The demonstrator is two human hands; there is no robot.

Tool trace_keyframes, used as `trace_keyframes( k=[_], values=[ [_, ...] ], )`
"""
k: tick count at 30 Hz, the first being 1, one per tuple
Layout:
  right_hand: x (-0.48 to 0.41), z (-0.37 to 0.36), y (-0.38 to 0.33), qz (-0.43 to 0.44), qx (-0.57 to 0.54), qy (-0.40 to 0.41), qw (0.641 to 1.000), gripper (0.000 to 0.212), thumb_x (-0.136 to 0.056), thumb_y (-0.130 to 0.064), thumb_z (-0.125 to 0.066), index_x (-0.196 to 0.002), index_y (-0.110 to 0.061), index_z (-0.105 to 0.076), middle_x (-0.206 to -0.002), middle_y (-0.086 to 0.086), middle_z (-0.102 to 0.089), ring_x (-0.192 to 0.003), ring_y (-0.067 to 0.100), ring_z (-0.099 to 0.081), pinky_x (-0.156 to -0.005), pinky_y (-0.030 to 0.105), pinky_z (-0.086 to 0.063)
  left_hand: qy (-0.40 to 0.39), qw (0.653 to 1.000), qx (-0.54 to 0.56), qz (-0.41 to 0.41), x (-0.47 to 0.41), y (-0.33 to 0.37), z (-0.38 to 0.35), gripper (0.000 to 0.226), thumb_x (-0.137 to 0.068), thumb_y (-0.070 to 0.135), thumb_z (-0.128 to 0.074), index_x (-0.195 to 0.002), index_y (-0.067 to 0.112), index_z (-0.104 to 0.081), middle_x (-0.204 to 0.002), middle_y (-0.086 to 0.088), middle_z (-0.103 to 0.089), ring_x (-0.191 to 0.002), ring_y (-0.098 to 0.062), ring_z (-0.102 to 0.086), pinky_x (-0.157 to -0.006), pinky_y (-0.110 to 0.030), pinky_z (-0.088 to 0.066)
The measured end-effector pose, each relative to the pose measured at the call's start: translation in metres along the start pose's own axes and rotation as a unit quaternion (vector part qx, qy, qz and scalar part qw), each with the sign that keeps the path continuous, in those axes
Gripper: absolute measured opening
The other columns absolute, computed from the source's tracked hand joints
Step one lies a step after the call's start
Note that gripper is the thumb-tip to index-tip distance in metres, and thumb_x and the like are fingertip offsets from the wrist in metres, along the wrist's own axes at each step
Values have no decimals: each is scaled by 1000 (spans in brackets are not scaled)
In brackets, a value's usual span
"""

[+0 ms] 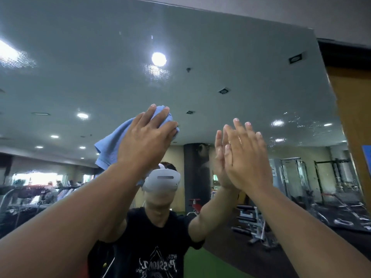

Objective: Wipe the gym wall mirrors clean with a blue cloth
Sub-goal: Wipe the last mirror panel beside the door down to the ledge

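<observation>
On the upper part of the mirror (180, 47), the left hand (144, 137) presses the cloth (112, 143) flat against the glass. Its fingers are straight and spread over the bunched top of the cloth, not curled round it, and a loose corner hangs below and left of the wrist. Just to the right, apart from the cloth, the right hand (247, 157) lies flat on the glass with its fingers straight and close together, holding nothing; its reflection meets it palm to palm. Both arms reach up from the bottom corners.

The glass reflects the person in a white headset (162, 180) and a black T-shirt (156, 247), ceiling lights (159, 58), a dark pillar (195, 177) and a bench (249, 217). Fine droplets speckle the glass near the lights. A wooden panel (353, 117) borders the mirror's right edge.
</observation>
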State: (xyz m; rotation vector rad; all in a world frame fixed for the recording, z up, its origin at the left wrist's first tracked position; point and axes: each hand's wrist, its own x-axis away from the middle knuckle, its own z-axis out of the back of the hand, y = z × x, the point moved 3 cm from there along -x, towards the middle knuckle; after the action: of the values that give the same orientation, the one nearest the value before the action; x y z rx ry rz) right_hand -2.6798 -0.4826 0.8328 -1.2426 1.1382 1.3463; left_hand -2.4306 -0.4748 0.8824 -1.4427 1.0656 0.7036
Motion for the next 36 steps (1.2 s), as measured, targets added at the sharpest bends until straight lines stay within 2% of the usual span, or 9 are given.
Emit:
trace_keyframes(
  k=[8, 14, 18, 20, 23, 28, 31, 34, 36],
  values=[
    [-10, 2, 69, -5, 18, -2, 1000, 58, -102, -33, -27, -156, -16, -39, -166, 8, -30, -155, 33, -22, -124, 57, -17, 33, 994, 14, 107, -46, 24, -4, 30, -107, 32, -43, -109, 18, -69, -136, -9, -60, -132, -39, -48, -102, -47, -43],
    [7, -24, 94, -28, -69, 4, 997, 61, -105, -41, -13, -163, -26, -22, -171, 0, -15, -159, 23, -7, -128, 42, 1, -4, 981, -11, 192, -115, 39, -31, 44, -105, 41, -26, -103, 22, -66, -116, -3, -59, -127, -32, -49, -100, -44, -43],
    [6, -29, 95, -29, -84, 15, 996, 60, -105, -40, -14, -163, -28, -21, -171, -1, -16, -159, 24, -9, -127, 40, 2, -16, 981, -8, 194, -140, 57, -43, 48, -102, 42, -22, -103, 22, -66, -114, -4, -61, -126, -32, -49, -100, -45, -43],
    [6, -29, 97, -26, -87, 12, 996, 60, -105, -40, -13, -163, -28, -20, -171, 0, -15, -159, 24, -8, -127, 41, 2, -17, 986, -11, 163, -138, 72, -40, 45, -103, 41, -26, -102, 20, -66, -114, -4, -62, -121, -31, -51, -93, -46, -45],
    [7, -28, 97, -26, -96, 14, 995, 60, -104, -38, -15, -163, -27, -24, -171, 1, -16, -158, 26, -10, -126, 41, 2, -15, 1000, 11, 21, -122, 105, -34, 39, -103, 36, -34, -102, 17, -67, -117, -8, -63, -112, -33, -56, -89, -47, -46],
    [7, -25, 96, -25, -108, -3, 994, 62, -103, -39, -12, -163, -29, -18, -172, 0, -9, -159, 25, -4, -126, 39, 7, -53, 984, 33, -170, -34, 158, -27, 19, -95, 28, -66, -113, 25, -70, -140, -7, -60, -131, -37, -53, -104, -52, -47],
    [7, -25, 96, -22, -104, -13, 994, 61, -103, -40, -10, -164, -29, -9, -172, -1, -2, -159, 24, 1, -124, 37, 12, -86, 954, 69, -278, 12, 157, -12, 27, -99, 24, -60, -125, 27, -67, -147, -6, -55, -138, -35, -48, -112, -50, -41],
    [8, -26, 96, -20, -97, -10, 995, 61, -104, -39, -11, -164, -28, -10, -172, 0, -3, -159, 26, -1, -124, 36, 13, -111, 946, 44, -301, 16, 137, -8, 33, -101, 27, -51, -130, 29, -67, -151, -3, -50, -142, -32, -44, -114, -48, -39],
    [7, -27, 96, -19, -99, -5, 995, 61, -104, -38, -13, -164, -27, -14, -172, 2, -7, -159, 27, -4, -124, 37, 12, -92, 960, 23, -262, 0, 123, -12, 33, -99, 30, -52, -128, 26, -68, -148, -5, -54, -140, -33, -46, -115, -49, -37]
  ],
)
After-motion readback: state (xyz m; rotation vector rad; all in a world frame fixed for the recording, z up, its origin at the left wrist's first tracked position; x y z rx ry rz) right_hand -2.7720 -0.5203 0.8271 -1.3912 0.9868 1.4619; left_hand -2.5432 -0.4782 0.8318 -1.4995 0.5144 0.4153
